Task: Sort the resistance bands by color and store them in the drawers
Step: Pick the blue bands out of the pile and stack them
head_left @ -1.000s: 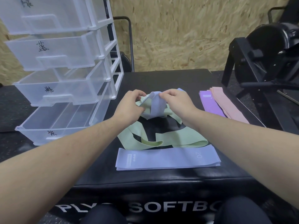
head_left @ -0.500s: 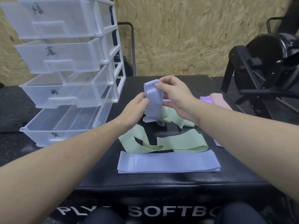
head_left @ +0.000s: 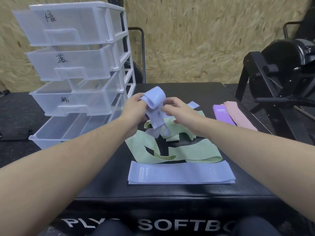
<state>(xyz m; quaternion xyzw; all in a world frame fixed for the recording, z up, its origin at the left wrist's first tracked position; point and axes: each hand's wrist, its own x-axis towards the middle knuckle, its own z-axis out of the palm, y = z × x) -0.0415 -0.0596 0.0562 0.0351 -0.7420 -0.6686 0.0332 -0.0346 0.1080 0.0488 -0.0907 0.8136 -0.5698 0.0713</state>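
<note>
A light blue resistance band (head_left: pixel 156 108) hangs folded above the black box. My left hand (head_left: pixel 136 108) grips its top left part. My right hand (head_left: pixel 177 109) pinches its right edge lower down. Below them lie tangled green bands (head_left: pixel 192 154). A flat stack of blue bands (head_left: pixel 180 173) rests near the front edge. Another blue band end (head_left: pixel 193 105) pokes out behind my right hand. Purple bands (head_left: pixel 222 114) and pink bands (head_left: pixel 238 116) lie at the right. The clear drawer unit (head_left: pixel 76 65) stands at the left with all its drawers pulled out.
The black soft plyo box (head_left: pixel 105 176) carries the bands. A black exercise machine (head_left: pixel 279 75) stands at the right. A chipboard wall is behind. The bottom drawer (head_left: pixel 68 132) lies open beside the box. My knees show at the bottom edge.
The blue band has been lifted clear of the green pile and its top folded over. My left hand moved up to grip the top, while my right hand dropped to the band's edge.
</note>
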